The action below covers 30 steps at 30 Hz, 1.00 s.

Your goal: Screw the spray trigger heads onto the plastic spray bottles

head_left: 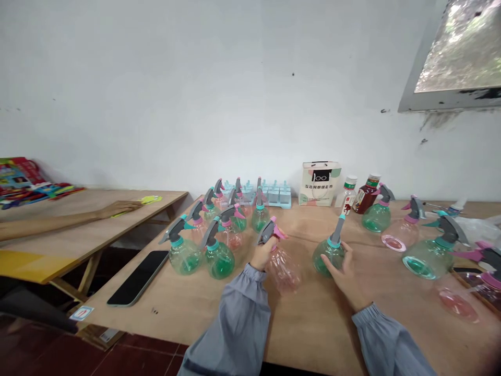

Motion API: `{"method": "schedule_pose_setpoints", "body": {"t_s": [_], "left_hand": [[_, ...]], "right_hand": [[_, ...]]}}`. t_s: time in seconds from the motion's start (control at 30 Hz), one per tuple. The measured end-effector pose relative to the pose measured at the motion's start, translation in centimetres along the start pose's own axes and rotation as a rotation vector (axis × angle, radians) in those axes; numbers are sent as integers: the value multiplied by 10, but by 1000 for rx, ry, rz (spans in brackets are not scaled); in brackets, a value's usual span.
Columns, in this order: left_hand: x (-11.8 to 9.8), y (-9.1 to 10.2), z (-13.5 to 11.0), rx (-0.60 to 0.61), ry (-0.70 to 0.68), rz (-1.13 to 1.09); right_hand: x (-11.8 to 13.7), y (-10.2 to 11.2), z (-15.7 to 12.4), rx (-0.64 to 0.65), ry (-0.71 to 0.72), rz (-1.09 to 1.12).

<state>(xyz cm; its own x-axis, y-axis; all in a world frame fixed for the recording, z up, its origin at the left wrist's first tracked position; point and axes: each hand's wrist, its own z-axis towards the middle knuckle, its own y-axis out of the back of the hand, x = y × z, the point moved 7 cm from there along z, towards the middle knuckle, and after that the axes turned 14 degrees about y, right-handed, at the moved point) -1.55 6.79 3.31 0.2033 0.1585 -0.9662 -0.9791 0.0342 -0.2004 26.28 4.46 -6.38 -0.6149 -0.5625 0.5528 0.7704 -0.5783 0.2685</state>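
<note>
My left hand (262, 253) is closed round the neck of a pink spray bottle (284, 270) with a grey and pink trigger head. That bottle tilts, its base toward the right. With fingers and thumb, my right hand (346, 270) grips the round body of a green spray bottle (327, 251), which stands nearly upright on the table (309, 318). Left of my hands stand several more bottles, among them a green spray bottle (219, 260). On the right are other spray bottles, including a green one (427, 257) and a pink one (400, 233).
A phone (139, 278) lies near the table's left edge. Along the wall stand light-blue moulds (277, 194), a paper bag (319, 185) and two bottles, one dark red (367, 196). Another person's hand (117, 208) rests on the separate left table (94, 230).
</note>
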Motion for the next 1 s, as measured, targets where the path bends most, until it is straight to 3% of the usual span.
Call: {"method": "schedule_pose_setpoints", "body": {"t_s": [0.13, 0.23, 0.3, 0.53, 0.7, 0.87, 1.0], "left_hand": [[-20, 31, 9, -166, -160, 158], [-19, 57, 17, -364, -196, 232], [-13, 65, 22, -429, -214, 273], [-1, 66, 46, -564, -338, 357], [0, 61, 60, -593, -461, 296], [-5, 57, 39, -663, -597, 269], [-5, 52, 29, -604, -598, 236]], "right_hand": [[0, 0, 0, 6, 17, 10], [1, 0, 0, 1, 24, 10], [2, 0, 0, 0, 22, 7], [6, -1, 0, 20, 5, 21], [7, -2, 1, 44, 6, 31], [9, -4, 2, 64, 31, 16], [14, -6, 2, 71, 91, -4]]}}
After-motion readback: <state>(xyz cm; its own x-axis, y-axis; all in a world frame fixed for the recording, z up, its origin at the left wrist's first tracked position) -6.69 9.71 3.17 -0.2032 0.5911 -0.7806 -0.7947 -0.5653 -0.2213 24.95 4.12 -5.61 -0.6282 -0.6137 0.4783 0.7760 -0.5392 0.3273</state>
